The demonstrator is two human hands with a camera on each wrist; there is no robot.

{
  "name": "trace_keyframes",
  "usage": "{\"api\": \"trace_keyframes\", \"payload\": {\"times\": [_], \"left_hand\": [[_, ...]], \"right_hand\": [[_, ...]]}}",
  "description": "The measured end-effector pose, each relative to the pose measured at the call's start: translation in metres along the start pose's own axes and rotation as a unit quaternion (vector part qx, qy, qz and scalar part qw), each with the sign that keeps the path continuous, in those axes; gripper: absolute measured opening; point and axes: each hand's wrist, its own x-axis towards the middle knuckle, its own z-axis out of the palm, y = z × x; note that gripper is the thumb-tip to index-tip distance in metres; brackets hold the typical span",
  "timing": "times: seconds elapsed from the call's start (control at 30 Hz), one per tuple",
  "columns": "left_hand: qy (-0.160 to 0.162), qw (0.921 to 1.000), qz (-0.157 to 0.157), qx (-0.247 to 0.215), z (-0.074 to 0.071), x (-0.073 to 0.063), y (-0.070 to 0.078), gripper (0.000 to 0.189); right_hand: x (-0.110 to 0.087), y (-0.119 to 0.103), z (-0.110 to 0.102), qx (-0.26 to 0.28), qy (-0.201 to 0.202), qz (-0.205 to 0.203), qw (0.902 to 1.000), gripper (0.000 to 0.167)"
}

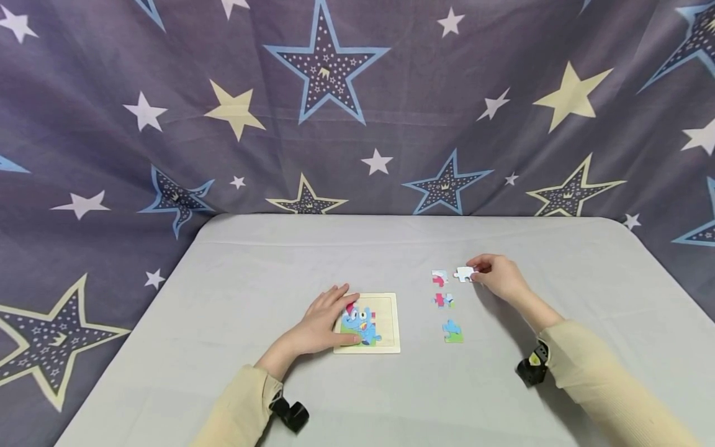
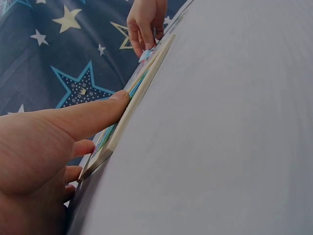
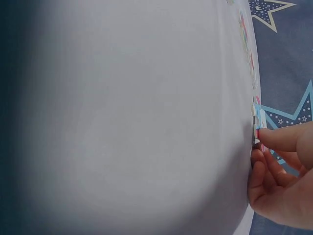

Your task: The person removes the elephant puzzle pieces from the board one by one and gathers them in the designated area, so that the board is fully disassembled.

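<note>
In the head view a square wooden puzzle tray [image 1: 398, 323] lies on the table with joined pieces of a blue cartoon animal picture [image 1: 368, 332] in its left part. My left hand [image 1: 321, 320] rests spread over its left side. In the left wrist view the straight thumb [image 2: 105, 112] presses down on the tray [image 2: 146, 83]. Farther right, my right hand [image 1: 499, 276] pinches a mostly white-looking puzzle piece [image 1: 463, 274] between thumb and fingers. In the right wrist view this piece [image 3: 259, 115] shows blue and red bits at the fingertips.
Between tray and right hand lie loose pieces: a pink-and-white one [image 1: 439, 277], a red-and-blue one [image 1: 444, 301] and a blue-and-green one [image 1: 453, 331]. A pale cloth covers the table [image 1: 223, 279]. Behind it hangs a dark star-patterned curtain [image 1: 380, 136].
</note>
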Motion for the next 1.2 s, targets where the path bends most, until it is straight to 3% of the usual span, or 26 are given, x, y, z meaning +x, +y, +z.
{"api": "trace_keyframes", "payload": {"times": [1.2], "left_hand": [[-0.001, 1.0, 0.0, 0.003, 0.0, 0.0009, 0.0009, 0.08]], "right_hand": [[0.0004, -0.0034, 0.0006, -0.037, -0.006, 0.005, 0.9993, 0.021]]}}
